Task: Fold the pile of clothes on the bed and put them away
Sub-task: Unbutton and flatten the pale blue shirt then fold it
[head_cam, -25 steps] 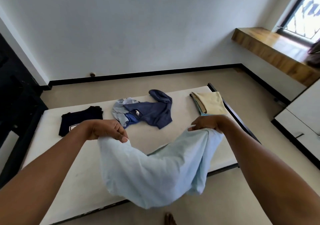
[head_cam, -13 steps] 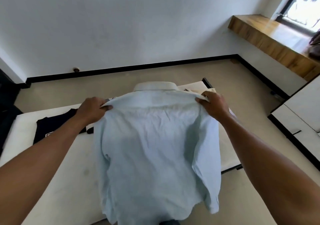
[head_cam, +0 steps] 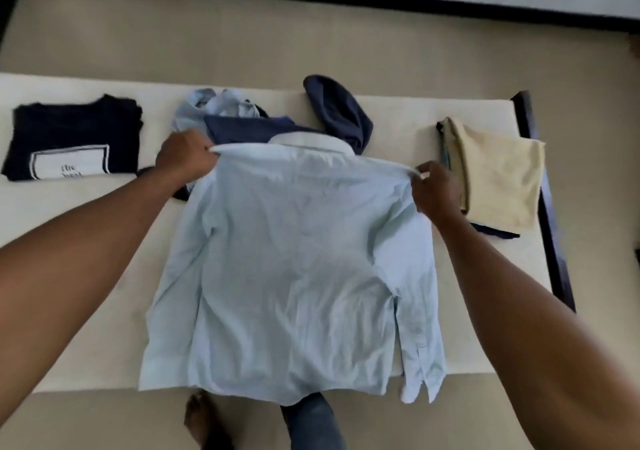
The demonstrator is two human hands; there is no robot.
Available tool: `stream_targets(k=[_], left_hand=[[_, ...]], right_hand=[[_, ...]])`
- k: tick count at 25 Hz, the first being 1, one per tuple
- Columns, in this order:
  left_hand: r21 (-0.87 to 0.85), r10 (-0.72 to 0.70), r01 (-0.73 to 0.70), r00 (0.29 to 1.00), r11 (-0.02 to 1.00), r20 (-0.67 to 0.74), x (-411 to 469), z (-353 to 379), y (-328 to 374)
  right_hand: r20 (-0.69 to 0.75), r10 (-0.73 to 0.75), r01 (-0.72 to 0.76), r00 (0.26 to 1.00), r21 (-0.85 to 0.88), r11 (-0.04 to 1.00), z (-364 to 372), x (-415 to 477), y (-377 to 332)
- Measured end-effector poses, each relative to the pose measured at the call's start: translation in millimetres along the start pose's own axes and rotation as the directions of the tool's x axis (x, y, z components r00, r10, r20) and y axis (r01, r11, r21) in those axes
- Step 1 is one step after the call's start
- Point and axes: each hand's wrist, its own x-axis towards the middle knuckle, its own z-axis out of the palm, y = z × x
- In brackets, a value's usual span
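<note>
Pinching the pale blue shirt (head_cam: 294, 259) at both shoulder seams: left hand (head_cam: 185, 159) at the left shoulder, right hand (head_cam: 436, 190) at the right, fingers curled round the cloth, arms stretched out over the bed (head_cam: 86, 242). Spread back-up across the middle of the bed, collar far, tail hanging past the near edge. Laid flat, not yet folded. Done, by the look of it: dark T-shirt (head_cam: 69, 127) folded far left, beige stack (head_cam: 498, 179) far right. Left to do: this shirt, the crumpled blue heap (head_cam: 242, 117) just beyond the collar, then putting everything away.
</note>
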Motion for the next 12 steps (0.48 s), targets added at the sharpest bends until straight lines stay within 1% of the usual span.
stream_targets(k=[1, 2, 3, 4, 6, 7, 9, 12], left_hand=[[-0.100, -0.070, 0.067, 0.997, 0.993, -0.021, 16.2, 13.2, 5.4], [-0.170, -0.110, 0.100, 0.993, 0.980, -0.050, 29.1, 24.4, 10.3], [-0.215, -0.123, 0.107, 0.991, 0.971, -0.059, 38.4, 40.8, 11.6], [-0.267, -0.121, 0.109, 0.992, 0.958, -0.029, 40.7, 56.0, 14.1], [-0.398, -0.102, 0.136, 0.989, 0.907, 0.107, 26.2, 93.6, 18.8], [-0.403, -0.080, 0.138, 0.984, 0.905, 0.157, 12.9, 114.1, 21.0], [-0.315, -0.035, 0.122, 0.963, 0.941, 0.268, -26.0, 144.9, 29.8], [-0.264, 0.086, 0.035, 0.897, 0.964, 0.433, -91.8, 168.5, 49.2]], right_hand=[[0.018, 0.058, -0.060, 0.998, 0.090, 0.994, 15.9, 20.2, 2.1], [0.025, 0.088, -0.091, 0.996, 0.178, 0.980, 29.7, 37.5, 2.6], [0.050, 0.083, -0.092, 0.995, 0.212, 0.973, 47.9, 52.0, 7.8], [0.103, 0.047, -0.066, 0.994, 0.190, 0.980, 62.0, 58.5, 10.6], [0.280, -0.020, 0.012, 0.960, 0.031, 0.999, 89.5, 48.5, 24.7], [0.350, -0.018, 0.029, 0.936, -0.024, 0.999, 99.0, 34.5, 32.9], [0.450, 0.011, 0.036, 0.893, -0.096, 0.995, 112.2, -4.0, 52.8], [0.612, 0.102, 0.049, 0.784, -0.226, 0.973, 108.2, -70.9, 79.1]])
